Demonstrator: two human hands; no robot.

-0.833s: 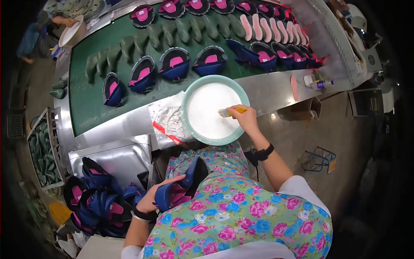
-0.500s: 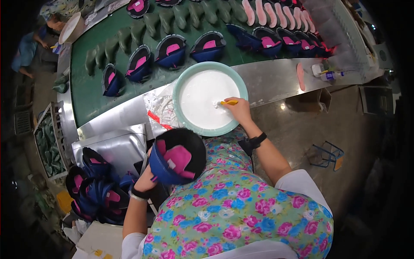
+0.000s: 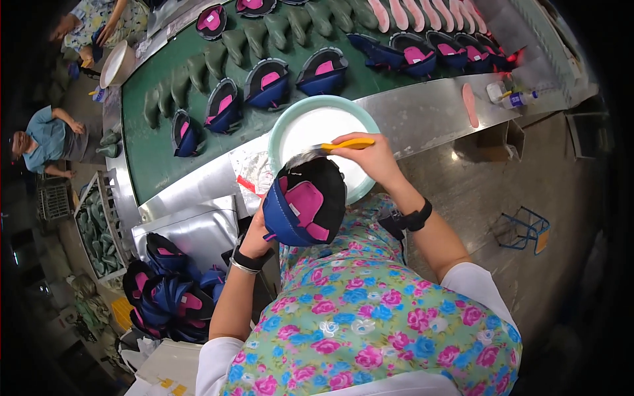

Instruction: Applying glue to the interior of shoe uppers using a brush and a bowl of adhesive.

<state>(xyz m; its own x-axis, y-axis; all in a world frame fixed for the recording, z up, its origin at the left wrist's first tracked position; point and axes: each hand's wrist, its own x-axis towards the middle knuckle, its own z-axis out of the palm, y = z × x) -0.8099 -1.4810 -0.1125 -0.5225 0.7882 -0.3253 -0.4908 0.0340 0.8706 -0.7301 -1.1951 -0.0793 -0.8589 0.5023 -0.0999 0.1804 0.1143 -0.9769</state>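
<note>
My left hand (image 3: 255, 236) is closed around a blue shoe upper (image 3: 281, 220) with a pink lining and a black inner edge, its opening tilted up. My right hand (image 3: 371, 160) grips a paintbrush by its yellow handle (image 3: 356, 143). The brush's whitish bristles rest at the far inner edge of the upper, with white smears there. Just behind the upper, a pale green basin (image 3: 323, 101) holds white liquid (image 3: 316, 124), partly hidden by the upper and my right hand.
On the green conveyor (image 3: 148, 170) stand blue uppers (image 3: 266, 96), dark green shoe lasts (image 3: 254, 36) and pink insoles (image 3: 397, 14). More uppers (image 3: 173, 290) lie piled at the left. A crate of lasts (image 3: 99, 234), a blue-framed stool (image 3: 525, 231) and two people are farther off.
My right hand has lifted the brush out of the white liquid and brought it left to the upper. My left hand has raised the upper up and right, over the basin's near edge.
</note>
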